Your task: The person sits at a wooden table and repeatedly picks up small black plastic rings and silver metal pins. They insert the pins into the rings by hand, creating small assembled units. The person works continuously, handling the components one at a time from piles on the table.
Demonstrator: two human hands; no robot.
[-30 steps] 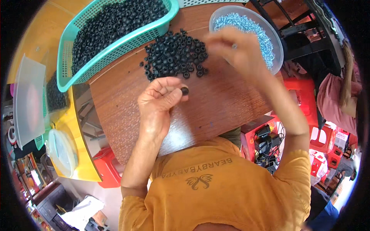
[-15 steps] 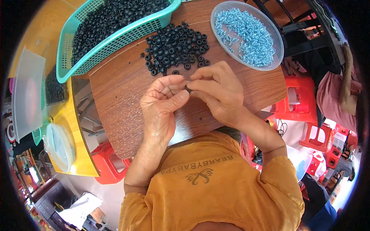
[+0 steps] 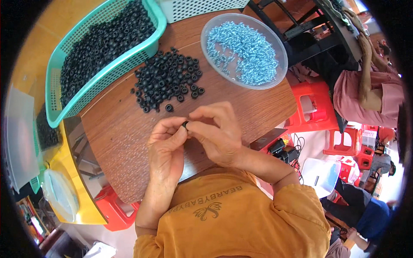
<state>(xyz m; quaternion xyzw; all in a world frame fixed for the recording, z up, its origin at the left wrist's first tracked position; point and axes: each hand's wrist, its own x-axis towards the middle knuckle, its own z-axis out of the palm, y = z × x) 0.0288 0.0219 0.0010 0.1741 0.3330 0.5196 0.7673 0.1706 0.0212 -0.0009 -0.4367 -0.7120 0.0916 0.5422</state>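
Note:
My left hand [image 3: 167,144] and my right hand [image 3: 218,135] meet fingertip to fingertip over the near part of the brown wooden table [image 3: 116,150]. Between them is a small round black hollow piece [image 3: 185,124], pinched by the left thumb and forefinger. The right thumb and forefinger close on its other side; whether they also hold a smaller part is hidden. Just beyond the hands lies a loose heap of like black hollow pieces [image 3: 165,79]. Farther right stands a round clear plastic tray [image 3: 282,71] of small shiny light-blue parts [image 3: 254,53].
A teal perforated basket [image 3: 97,71] full of black pieces stands far left, with a white perforated basket [image 3: 189,9] at the far edge. Red stools [image 3: 314,107] flank the table. At the right sits another person in a pink top [image 3: 365,96]. A yellow surface [image 3: 77,185] lies left.
The whole view has shifted, so the table, basket and tray appear farther left. Both hands stay together at the black piece, which now shows more plainly between the fingertips.

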